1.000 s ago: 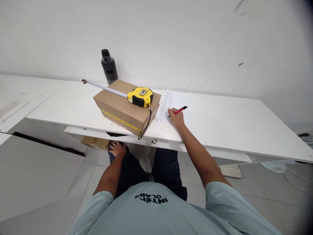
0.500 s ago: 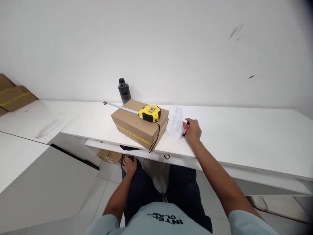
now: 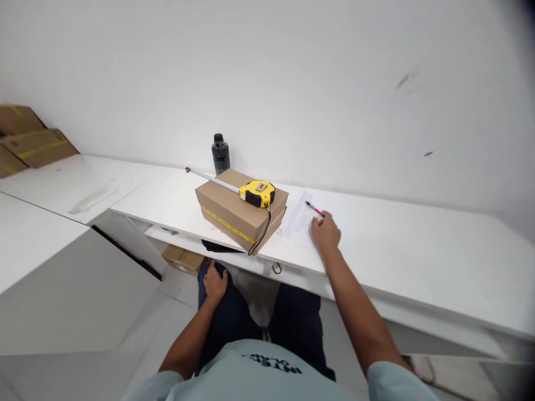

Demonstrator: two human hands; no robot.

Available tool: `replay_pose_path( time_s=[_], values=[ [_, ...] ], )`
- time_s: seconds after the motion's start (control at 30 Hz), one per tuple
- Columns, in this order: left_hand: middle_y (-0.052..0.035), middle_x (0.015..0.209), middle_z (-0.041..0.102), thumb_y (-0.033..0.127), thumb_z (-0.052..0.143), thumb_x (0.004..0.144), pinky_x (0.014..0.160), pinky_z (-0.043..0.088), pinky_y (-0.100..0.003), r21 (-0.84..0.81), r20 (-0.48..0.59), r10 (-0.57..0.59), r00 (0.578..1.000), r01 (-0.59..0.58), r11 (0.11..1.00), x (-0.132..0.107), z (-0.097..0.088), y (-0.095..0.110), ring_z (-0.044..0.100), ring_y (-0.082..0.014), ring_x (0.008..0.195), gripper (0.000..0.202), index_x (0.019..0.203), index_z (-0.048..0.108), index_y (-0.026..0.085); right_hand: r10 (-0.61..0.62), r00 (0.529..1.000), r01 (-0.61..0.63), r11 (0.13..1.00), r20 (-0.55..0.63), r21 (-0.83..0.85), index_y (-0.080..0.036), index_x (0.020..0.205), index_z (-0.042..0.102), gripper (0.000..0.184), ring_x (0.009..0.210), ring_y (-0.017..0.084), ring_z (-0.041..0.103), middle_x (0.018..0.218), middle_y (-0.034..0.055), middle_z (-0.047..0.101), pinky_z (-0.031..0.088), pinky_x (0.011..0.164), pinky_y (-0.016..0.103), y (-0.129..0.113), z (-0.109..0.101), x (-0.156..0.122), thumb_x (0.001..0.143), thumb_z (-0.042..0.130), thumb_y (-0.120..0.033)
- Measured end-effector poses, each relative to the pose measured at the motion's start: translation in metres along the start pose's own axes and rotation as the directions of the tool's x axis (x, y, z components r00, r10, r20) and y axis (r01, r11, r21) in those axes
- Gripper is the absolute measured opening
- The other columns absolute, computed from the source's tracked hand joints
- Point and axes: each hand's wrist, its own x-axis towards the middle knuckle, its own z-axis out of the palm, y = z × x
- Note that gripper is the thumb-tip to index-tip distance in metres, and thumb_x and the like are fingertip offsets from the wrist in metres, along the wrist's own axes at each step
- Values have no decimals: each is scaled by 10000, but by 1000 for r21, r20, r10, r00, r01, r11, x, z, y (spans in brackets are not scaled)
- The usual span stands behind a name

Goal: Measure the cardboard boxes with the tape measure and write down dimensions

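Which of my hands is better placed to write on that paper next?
Probably your right hand: it is at the red end of the pen, by the paper. Your left hand rests on your leg, below the tabletop and farther from both.

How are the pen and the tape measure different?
The pen is thin, red and black; the tape measure is chunky, yellow and black. The pen is in the right hand; the tape measure lies on the box with no hand on it. Both have black parts.
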Motion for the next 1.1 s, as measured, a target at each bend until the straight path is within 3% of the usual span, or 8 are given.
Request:
replay_pose_path(
  time_s=[0.13, 0.23, 0.43, 0.73, 0.83, 0.97, 1.03, 1.1],
  values=[
    [-267, 1564, 569, 226, 573, 988, 1244, 421, -459, -37, 43, 37, 998, -36, 999, -6, -3, 7, 538, -333, 1496, 631, 1578, 438, 49, -22, 1000, 22, 1000, -6, 22, -141, 1382, 641, 523, 985, 277, 658, 1097, 139, 734, 500, 926, 435, -3, -4, -5, 965, 410, -356],
    [-206, 1563, 599, 258, 613, 988, 1244, 432, -377, -17, 137, 129, 982, -127, 992, -12, -5, 2, 565, -268, 1478, 591, 1546, 514, 92, -24, 999, 26, 997, -31, 68, -120, 1379, 653, 546, 1035, 308, 645, 1136, 174, 717, 491, 975, 488, 2, -1, -3, 940, 440, -366],
    [-106, 1566, 624, 244, 659, 962, 1324, 331, -485, -41, 301, 227, 926, -226, 973, -27, -12, -22, 486, -268, 1546, 328, 1273, 757, 209, -29, 999, 32, 994, -37, 102, -131, 1354, 667, 531, 1045, 339, 650, 1090, 173, 720, 498, 991, 539, 16, 11, 5, 928, 463, -375],
    [-148, 1601, 583, 302, 663, 967, 1288, 407, -398, -80, 265, 158, 951, -141, 987, -54, -46, -53, 558, -233, 1495, 460, 1408, 707, 182, -89, 994, 98, 985, -70, 142, -127, 1345, 688, 514, 1026, 349, 678, 1062, 182, 726, 521, 974, 560, 19, 26, 9, 928, 499, -360],
    [-178, 1564, 613, 286, 694, 926, 1271, 437, -439, -80, 249, 151, 957, -135, 988, -58, -47, -44, 587, -280, 1469, 474, 1383, 720, 162, -136, 985, 151, 976, -107, 153, -129, 1313, 700, 497, 1073, 334, 664, 1077, 171, 726, 512, 994, 531, 14, 24, 4, 932, 483, -362],
    [-99, 1495, 684, 305, 618, 967, 1230, 494, -436, -114, 207, 245, 947, -225, 968, -65, -57, -14, 653, -252, 1391, 447, 1401, 700, 241, -200, 971, 220, 964, -134, 149, -140, 1262, 709, 488, 1095, 331, 643, 1154, 183, 715, 496, 1007, 534, 9, 24, 1, 937, 460, -405],
    [-79, 1352, 769, 343, 535, 1025, 1153, 559, -427, -161, 108, 355, 929, -336, 928, -66, -72, 12, 734, -233, 1249, 387, 1353, 723, 262, -219, 964, 241, 960, -152, 142, -144, 1258, 710, 500, 1133, 343, 628, 1214, 195, 700, 484, 1023, 550, 10, 26, 3, 945, 449, -433],
    [-79, 1055, 839, 402, 481, 1068, 1024, 622, -437, -193, -78, 491, 868, -496, 847, -63, -98, 47, 794, -235, 1027, 367, 1253, 762, 256, -213, 964, 235, 962, -159, 139, -153, 1258, 713, 509, 1174, 361, 609, 1268, 203, 680, 474, 1030, 568, 11, 27, 4, 955, 440, -457]
  ],
)
